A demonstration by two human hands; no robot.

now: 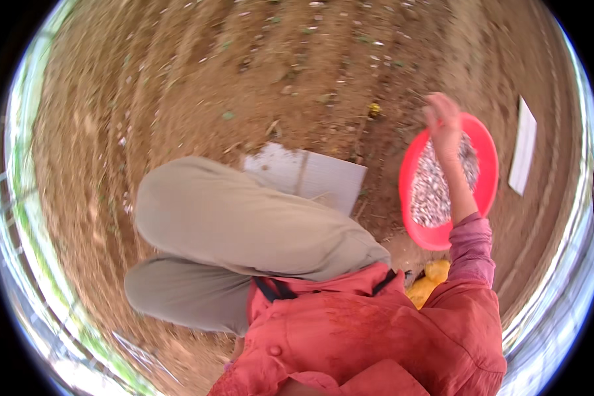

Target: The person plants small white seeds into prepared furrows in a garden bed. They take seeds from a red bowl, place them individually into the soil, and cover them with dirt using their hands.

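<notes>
My right hand (444, 116) is over the far rim of a red plastic basin (486, 153) on my right, its fingers bent and blurred; whether it holds anything cannot be told. Small whitish and brown pieces (430, 193), too blurred to name, lie heaped in the basin under my forearm. Only a bit of skin, perhaps my left wrist, shows at the lower edge of my shirt; my left hand itself is hidden. A piece of white cardboard or board (326, 173) lies on the soil beside my bent leg.
Brown soil (203, 99) bears scattered pale bits and small green plants. A narrow white board (523, 146) lies beyond the basin to the right. A small yellow thing (373, 110) is on the soil ahead, and a larger yellow object (428, 284) lies by my right hip.
</notes>
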